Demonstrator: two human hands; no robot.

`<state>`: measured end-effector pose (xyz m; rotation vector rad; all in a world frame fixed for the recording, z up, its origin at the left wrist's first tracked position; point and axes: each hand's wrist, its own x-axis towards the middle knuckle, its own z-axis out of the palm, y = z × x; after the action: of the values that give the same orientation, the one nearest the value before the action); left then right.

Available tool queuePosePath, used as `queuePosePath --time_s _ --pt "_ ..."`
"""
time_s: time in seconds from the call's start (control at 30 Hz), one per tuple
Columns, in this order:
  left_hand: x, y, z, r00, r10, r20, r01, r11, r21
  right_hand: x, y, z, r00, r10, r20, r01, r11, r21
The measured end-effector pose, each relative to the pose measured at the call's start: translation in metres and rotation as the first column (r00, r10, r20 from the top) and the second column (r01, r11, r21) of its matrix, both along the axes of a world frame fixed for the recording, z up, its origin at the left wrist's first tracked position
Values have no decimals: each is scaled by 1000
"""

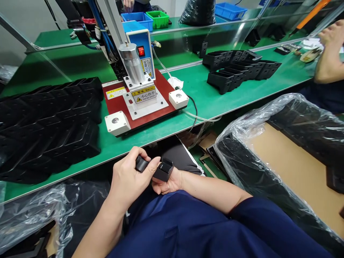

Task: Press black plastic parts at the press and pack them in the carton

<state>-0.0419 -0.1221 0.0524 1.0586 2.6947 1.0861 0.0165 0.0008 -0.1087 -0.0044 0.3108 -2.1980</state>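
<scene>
- Head view: the left hand (pixel 129 177) and right hand (pixel 168 184) meet over the lap, below the tabletop (pixel 204 96) edge, fingers closed around a small black plastic part (pixel 157 168); held close, probably so it can be turned and checked.
- The small press (pixel 142 89) stands straight ahead within easy reach, a white button at each front corner, likely to keep both hands off the ram.
- Stacked black trays (pixel 48 125) lie left of it; a bag-lined box (pixel 290 161) stands open at the right, near the knee.
- Another person's arm (pixel 329 53) works farther right.
</scene>
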Motion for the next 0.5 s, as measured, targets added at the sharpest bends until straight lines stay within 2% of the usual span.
queuePosePath --time_s 0.3,0.5 --pt "4 5 0 993 106 -45 -108 993 -49 1 -2 -1 1000 6 28 -6 1000 3" --pt "5 5 -4 986 119 -114 -129 988 -90 1 -4 -4 998 -10 54 11 1000 -21"
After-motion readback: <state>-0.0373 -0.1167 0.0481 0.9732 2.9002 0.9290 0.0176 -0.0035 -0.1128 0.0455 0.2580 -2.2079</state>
